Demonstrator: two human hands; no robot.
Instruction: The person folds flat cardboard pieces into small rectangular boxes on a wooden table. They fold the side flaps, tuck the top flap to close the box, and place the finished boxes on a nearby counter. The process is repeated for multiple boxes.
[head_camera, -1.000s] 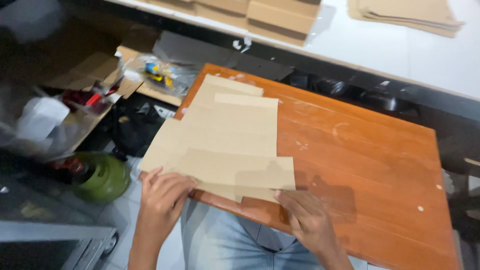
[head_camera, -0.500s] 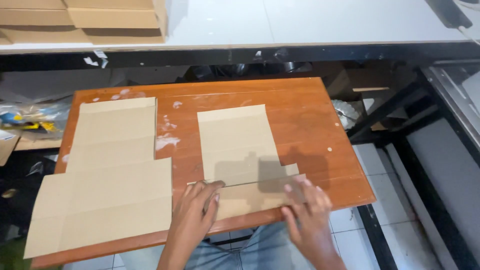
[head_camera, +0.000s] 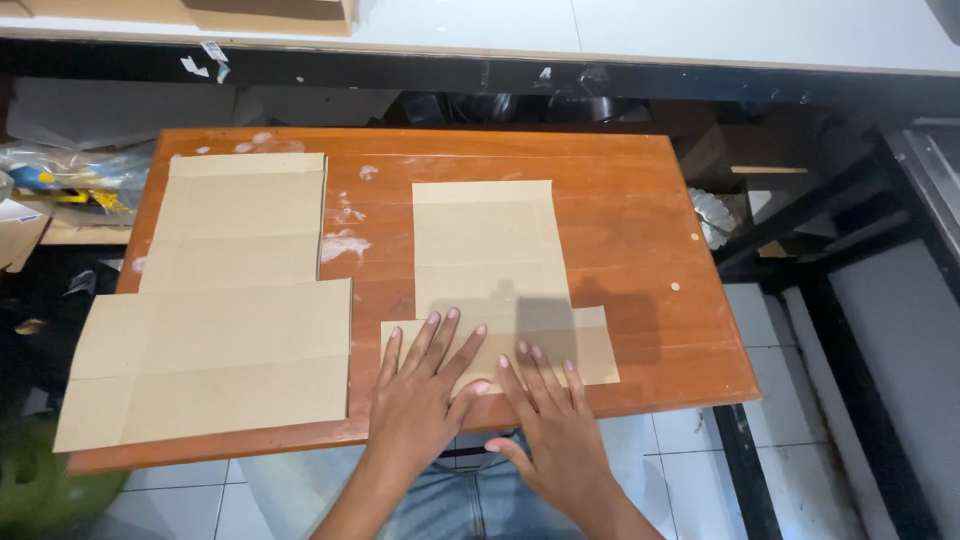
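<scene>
Both hands lie flat, fingers spread, gripping nothing: the left hand (head_camera: 420, 385) and right hand (head_camera: 550, 420) press the near flap of the small cardboard blank (head_camera: 487, 250) against the wooden bench (head_camera: 640, 230). The blank sits mid-bench. A larger cardboard blank (head_camera: 225, 310) lies well left, overhanging the bench's left edge.

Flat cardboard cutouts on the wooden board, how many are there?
2. One large cardboard cutout lies on the board's left side, overhanging its left edge. A smaller cardboard cutout lies near the middle, with the left hand and right hand pressing its lower flap.
</scene>
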